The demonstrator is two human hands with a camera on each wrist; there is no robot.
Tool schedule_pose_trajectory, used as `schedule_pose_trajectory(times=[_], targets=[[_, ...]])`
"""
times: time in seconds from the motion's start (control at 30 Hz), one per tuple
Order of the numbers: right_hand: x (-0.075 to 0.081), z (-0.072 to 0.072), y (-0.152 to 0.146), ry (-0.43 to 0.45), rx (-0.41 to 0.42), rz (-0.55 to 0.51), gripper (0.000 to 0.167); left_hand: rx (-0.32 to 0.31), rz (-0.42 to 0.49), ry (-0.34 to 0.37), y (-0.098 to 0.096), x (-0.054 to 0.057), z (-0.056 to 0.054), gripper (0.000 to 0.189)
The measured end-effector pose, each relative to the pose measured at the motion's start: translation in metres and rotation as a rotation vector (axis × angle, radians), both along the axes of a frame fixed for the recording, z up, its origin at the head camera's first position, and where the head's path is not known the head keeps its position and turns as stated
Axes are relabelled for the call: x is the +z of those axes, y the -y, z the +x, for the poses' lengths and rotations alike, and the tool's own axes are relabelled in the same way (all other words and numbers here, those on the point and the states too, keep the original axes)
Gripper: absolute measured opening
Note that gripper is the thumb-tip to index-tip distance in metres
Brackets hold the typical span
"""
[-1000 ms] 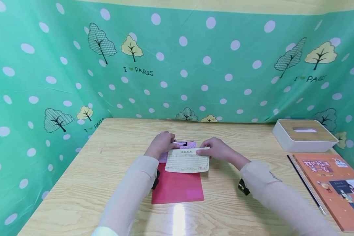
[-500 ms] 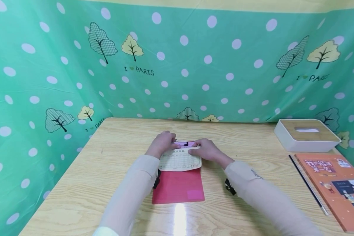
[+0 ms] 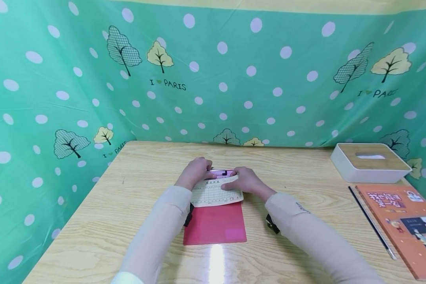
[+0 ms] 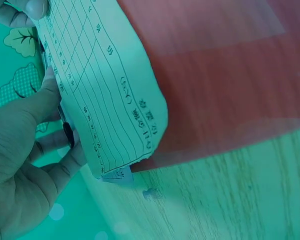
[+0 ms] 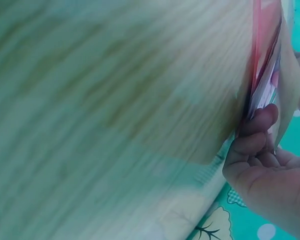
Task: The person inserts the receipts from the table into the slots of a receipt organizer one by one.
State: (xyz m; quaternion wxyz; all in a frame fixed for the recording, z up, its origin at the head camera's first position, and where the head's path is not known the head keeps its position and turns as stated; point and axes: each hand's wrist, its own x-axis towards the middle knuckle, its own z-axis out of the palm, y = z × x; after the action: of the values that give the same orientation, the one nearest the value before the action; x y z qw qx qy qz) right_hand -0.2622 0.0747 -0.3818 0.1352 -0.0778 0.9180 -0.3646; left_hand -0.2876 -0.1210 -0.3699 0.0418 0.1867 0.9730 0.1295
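Observation:
A red clipboard point(image 3: 214, 227) lies on the table in front of me, its metal clip point(image 3: 224, 172) at the far edge. My left hand point(image 3: 194, 173) grips the clip end, thumb on the near side and fingers behind it. Between thumb and fingers my right hand point(image 3: 248, 182) pinches a cream ruled form point(image 3: 211, 196) by its right part. The form covers the clipboard's upper half, over a purple printed sheet whose top strip shows near the clip. In the left wrist view, the form's edge point(image 4: 110, 100) runs along the clip. The right wrist view shows the layered papers edge-on beside my curled right fingers point(image 5: 245, 145).
An orange book point(image 3: 399, 228) lies at the right, with a dark pencil point(image 3: 372, 223) along its left side. Behind them stands a white tissue box point(image 3: 370, 163) with a wooden lid. A green patterned cloth point(image 3: 213, 75) hangs behind the wooden table point(image 3: 135, 205).
My right hand has moved left with the cream form, which has slid over the purple sheet towards the clip end. The left hand has stayed at the clip.

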Motion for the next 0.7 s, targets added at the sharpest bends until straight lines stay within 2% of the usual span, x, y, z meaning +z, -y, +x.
schedule_pose_trajectory(times=[0.3, 0.47, 0.7], targets=[[-0.002, -0.002, 0.008, -0.014, -0.059, 0.021, 0.045, -0.013, 0.008, -0.007, 0.000, 0.000, -0.001, 0.027], [-0.001, -0.004, 0.011, 0.006, -0.092, 0.061, 0.045, -0.002, 0.025, 0.029, -0.001, 0.003, -0.001, 0.027], [0.005, -0.009, 0.013, 0.063, -0.087, 0.076, 0.044, 0.014, 0.082, 0.082, 0.003, 0.001, -0.004, 0.029]])
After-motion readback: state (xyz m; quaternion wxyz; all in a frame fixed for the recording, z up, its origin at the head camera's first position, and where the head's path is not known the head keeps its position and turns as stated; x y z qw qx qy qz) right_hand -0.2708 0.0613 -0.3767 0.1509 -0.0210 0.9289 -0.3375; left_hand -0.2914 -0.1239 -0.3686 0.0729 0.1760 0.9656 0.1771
